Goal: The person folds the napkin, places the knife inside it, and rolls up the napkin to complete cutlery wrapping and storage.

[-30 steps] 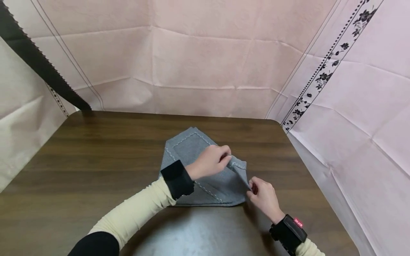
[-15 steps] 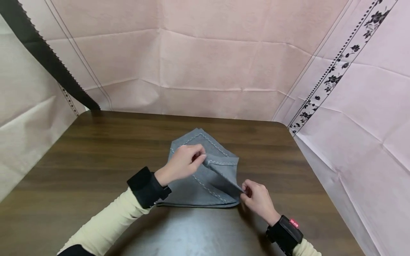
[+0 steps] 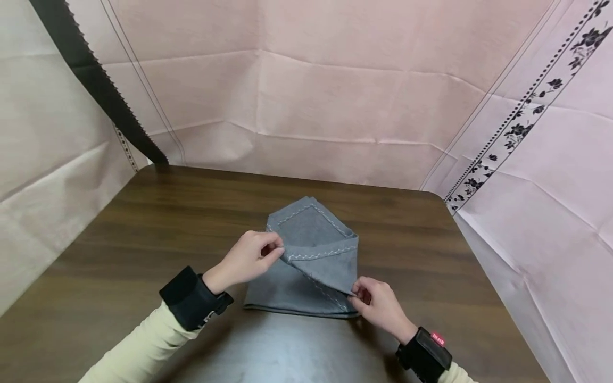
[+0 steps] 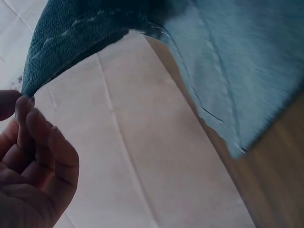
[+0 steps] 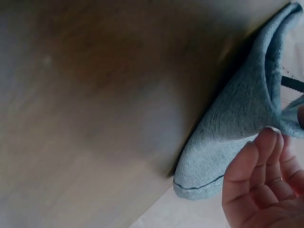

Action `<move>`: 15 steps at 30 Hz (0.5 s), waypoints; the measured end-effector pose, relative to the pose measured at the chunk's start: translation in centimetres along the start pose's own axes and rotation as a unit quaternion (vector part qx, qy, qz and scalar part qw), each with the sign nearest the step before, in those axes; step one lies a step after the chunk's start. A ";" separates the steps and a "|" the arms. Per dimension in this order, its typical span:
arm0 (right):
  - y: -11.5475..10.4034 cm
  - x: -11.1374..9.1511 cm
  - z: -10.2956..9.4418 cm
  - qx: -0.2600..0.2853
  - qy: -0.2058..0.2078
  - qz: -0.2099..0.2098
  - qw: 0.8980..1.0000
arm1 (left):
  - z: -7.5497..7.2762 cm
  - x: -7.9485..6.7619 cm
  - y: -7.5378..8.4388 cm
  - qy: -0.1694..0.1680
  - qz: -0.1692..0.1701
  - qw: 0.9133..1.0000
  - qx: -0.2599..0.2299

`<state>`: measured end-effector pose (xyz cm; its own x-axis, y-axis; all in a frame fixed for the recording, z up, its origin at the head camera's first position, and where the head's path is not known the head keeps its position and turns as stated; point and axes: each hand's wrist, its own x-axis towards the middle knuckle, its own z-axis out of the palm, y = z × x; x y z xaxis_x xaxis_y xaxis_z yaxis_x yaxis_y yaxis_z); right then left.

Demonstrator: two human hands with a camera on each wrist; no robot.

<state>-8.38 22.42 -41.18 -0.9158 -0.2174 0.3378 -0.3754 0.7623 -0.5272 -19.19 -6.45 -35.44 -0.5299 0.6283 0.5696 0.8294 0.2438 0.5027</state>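
Two hands worked at a grey-blue folded cloth [image 3: 321, 274] that lay around the middle of a brown wood-grain bench [image 3: 201, 223]. The left hand [image 3: 246, 258] pinched a corner of the top flap between thumb and fingers, holding it raised. The right hand [image 3: 378, 306] pinched the same flap near the cloth's lower right side. Between them the flap slanted across the cloth, light stitching along its upper edge. The cloth's pointed end faced the far side of the bench. Black bands [image 3: 191, 298] circled both wrists, over cream sleeves [image 3: 139, 343]. A creased pink sheet [image 3: 325, 101] hung behind.
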 end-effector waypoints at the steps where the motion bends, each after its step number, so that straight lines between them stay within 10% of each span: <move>1: -0.1 -0.1 0.1 -0.004 -0.005 0.000 1.000 | -0.1 -0.3 -0.2 -0.008 -0.004 1.000 0.004; 15: -0.3 -0.3 1.0 -0.056 -0.060 -0.057 0.995 | -1.0 -6.2 -3.7 -0.165 -0.048 0.978 0.115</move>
<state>-8.15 21.63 -41.95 -0.8811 -0.3724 0.2915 -0.4657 0.7902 -0.3982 -19.17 -11.95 -40.19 -0.5531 0.7890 0.2676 0.8165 0.4495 0.3624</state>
